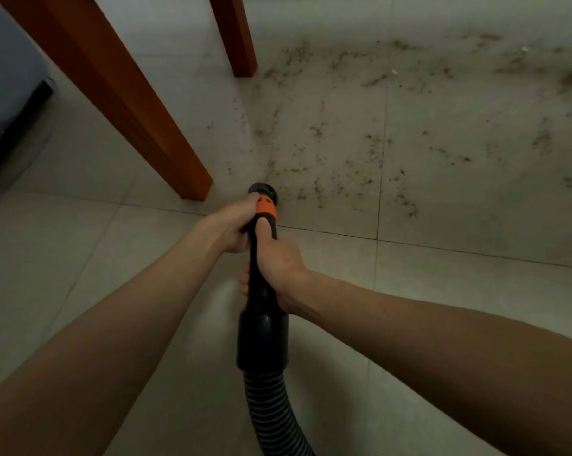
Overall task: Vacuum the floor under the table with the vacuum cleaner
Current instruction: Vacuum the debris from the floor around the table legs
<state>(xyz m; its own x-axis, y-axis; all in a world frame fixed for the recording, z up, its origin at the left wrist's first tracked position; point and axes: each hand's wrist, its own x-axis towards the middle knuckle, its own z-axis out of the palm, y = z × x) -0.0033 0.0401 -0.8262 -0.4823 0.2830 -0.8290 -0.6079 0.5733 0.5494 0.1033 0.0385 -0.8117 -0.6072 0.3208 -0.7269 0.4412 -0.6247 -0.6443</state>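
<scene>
Both hands gripping the black plastic vacuum nozzle point(261, 258) near dirt-speckled tiles.
Left hand point(235, 225) and right hand point(279, 268) are clenching it beside an orange wooden table leg point(120, 97).

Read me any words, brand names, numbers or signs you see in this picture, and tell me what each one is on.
No readable text anywhere in this view.
Orange collar on the vacuum handle: a small dark mark, too blurred to tell whether it is lettering.
Hose, table legs and floor tiles: no labels or signs visible.
Both hands, left and right, cover parts of the handle, so any print there is hidden.
</scene>
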